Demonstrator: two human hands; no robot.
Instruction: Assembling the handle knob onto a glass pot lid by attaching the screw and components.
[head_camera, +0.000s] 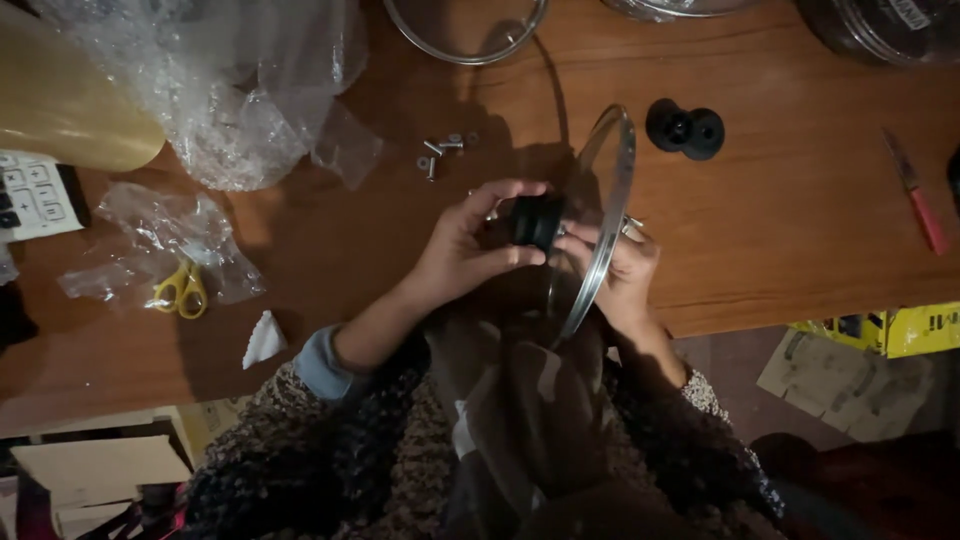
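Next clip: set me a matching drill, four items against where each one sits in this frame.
Items:
1. black knob
2. yellow-handled scissors
3. loose screws
4. red-handled tool

Places:
A. under clear plastic wrap at the left of the table
B. far right of the table, lying alone
C. in the left hand, against the glass lid
D. on bare wood just above the hands

Pairs: 1-C, 2-A, 3-D, 4-B. The right hand steadies the lid from behind.
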